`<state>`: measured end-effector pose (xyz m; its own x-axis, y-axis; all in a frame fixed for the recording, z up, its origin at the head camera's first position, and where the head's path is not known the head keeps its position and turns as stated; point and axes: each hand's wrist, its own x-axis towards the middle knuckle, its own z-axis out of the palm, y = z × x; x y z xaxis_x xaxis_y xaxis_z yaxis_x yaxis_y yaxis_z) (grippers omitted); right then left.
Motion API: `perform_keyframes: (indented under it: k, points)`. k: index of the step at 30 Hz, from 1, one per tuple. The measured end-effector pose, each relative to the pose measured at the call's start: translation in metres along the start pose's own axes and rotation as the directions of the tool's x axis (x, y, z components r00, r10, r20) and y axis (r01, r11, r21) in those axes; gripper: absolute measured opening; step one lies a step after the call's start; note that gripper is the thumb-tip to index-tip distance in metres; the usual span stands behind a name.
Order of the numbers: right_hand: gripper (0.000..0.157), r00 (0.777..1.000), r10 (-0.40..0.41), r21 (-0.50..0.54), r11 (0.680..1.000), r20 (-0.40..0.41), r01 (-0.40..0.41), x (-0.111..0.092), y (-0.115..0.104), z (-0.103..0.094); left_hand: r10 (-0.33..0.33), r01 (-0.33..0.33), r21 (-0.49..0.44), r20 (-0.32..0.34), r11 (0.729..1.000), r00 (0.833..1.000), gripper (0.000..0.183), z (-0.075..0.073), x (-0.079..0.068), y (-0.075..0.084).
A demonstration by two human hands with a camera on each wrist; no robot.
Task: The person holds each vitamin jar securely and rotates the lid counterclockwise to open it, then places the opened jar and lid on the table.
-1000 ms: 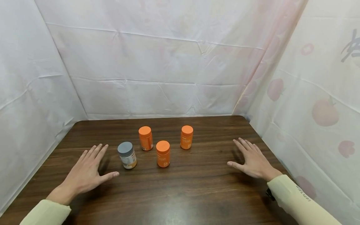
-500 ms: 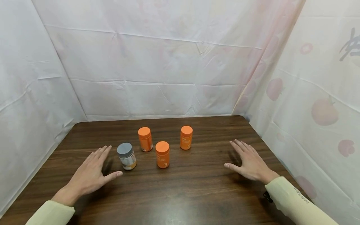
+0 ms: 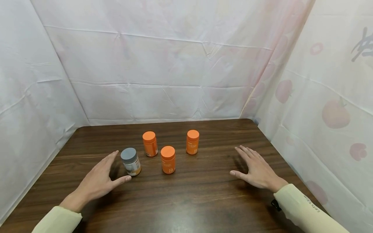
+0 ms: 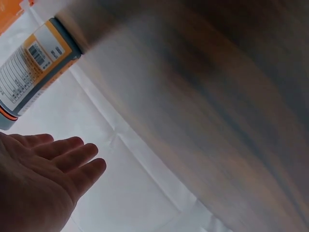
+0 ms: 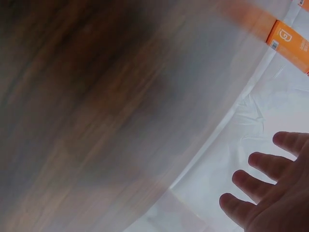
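A bottle with a grey lid and a grey, white and orange label (image 3: pixel 132 163) stands upright on the dark wooden table. My left hand (image 3: pixel 96 181) is just left of it, thumb spread out, holding nothing; the left wrist view shows the same bottle (image 4: pixel 36 67) beyond the fingers. Three orange bottles stand upright near it: one behind (image 3: pixel 150 145), one in front (image 3: pixel 168 161), one farther right (image 3: pixel 192 144). Over the table's right side my right hand (image 3: pixel 260 171) is held with fingers extended and nothing in it, well apart from the rightmost orange bottle.
The brown wood-grain table (image 3: pixel 186 200) has rounded far corners. White sheeting (image 3: pixel 163 64) hangs behind it and on the left; a printed sheet (image 3: pixel 329 97) with pale red fruit shapes hangs on the right.
My left hand has moved right, closer to the grey-lidded bottle. The right hand has shifted slightly left. All the bottles stand where they were.
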<state>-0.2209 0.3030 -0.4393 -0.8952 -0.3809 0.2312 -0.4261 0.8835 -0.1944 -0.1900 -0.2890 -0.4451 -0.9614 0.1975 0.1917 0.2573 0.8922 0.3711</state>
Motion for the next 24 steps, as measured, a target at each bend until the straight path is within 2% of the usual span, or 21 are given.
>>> perform_keyframes:
  k: [7,12,18,24]
  points:
    - [0.098,1.0,-0.009,0.021,1.0,0.0,0.009,0.0,-0.006,0.0,-0.03,0.03,-0.033,0.011,0.999,0.999,0.121,0.004,0.005,0.008]
    - [0.098,1.0,-0.013,0.036,0.999,-0.006,0.013,-0.001,-0.011,0.0,-0.033,0.032,-0.064,-0.005,0.997,0.999,0.119,0.005,0.008,0.013]
    - [0.095,1.0,-0.031,0.067,0.997,-0.006,0.031,0.0,-0.018,0.002,-0.037,0.037,-0.134,0.0,0.99,0.999,0.112,0.004,0.008,0.016]
    - [0.095,1.0,-0.021,0.054,0.998,-0.012,0.021,-0.001,-0.023,0.001,-0.052,0.049,-0.224,-0.007,0.973,0.999,0.107,0.007,0.011,0.019]
